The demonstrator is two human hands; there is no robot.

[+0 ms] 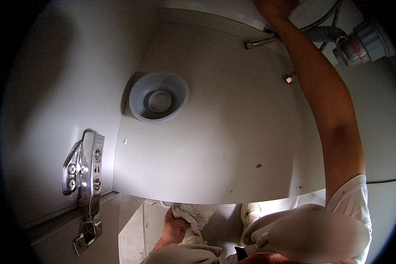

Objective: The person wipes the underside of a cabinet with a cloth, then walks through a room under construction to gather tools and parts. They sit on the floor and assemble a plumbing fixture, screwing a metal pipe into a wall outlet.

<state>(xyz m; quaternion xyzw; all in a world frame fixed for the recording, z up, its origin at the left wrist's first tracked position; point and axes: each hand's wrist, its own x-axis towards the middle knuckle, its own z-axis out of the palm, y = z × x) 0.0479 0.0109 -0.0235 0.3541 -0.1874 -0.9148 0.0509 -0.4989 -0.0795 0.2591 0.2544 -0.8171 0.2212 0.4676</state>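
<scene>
Low in the head view, my left hand (175,227) is closed around a crumpled white cloth (196,214), just beyond the front edge of the cabinet floor. My right arm stretches far up across the cabinet's right side. At the top edge of the picture is my right hand (276,8), near the pale underside there; its fingers are cut off and dark. Beside that forearm, a braided hose (264,42) ends in a metal nut. Another metal hose end (289,79) pokes out on the arm's near side.
A grey round bowl (180,94) sits on the cabinet floor (215,145) by the left wall. Grey drain pipework (361,46) hangs at the upper right. A metal hinge (90,171) juts from the left wall. Small dark specks dot the floor's front part.
</scene>
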